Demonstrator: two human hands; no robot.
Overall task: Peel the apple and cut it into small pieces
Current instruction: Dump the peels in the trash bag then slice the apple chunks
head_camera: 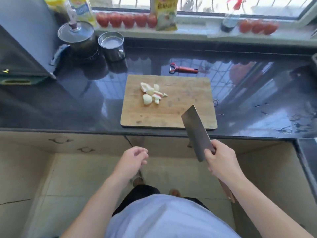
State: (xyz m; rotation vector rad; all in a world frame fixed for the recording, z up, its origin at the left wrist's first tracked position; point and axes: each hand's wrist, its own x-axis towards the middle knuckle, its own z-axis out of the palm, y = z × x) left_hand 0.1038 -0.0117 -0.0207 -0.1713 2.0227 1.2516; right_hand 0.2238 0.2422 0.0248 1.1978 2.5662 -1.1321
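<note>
The apple pieces [152, 94] lie in a loose cluster on the wooden cutting board [187, 93], toward its far left part, and most of them show pale flesh, so the peeling and the first cuts look largely done. A few bits carry a pinkish edge, which may be leftover skin, though that is too small to tell for sure. Some of the chunks are still fairly big next to the others, so by my reading a few more cuts remain before everything counts as small pieces. The orange-handled peeler [184, 69] rests on the dark counter [82, 107] just beyond the board's far edge, apart from both hands. The right hand [220, 159] is held in front of the counter edge, off the board, its fingers wrapped tight round the handle of a cleaver [197, 132] whose broad blade angles up and forward so that its tip overlaps the board's near right corner, well apart from the fruit. The left hand [133, 157] hangs empty below counter level, its fingers loosely curled and slightly apart, touching nothing.
</note>
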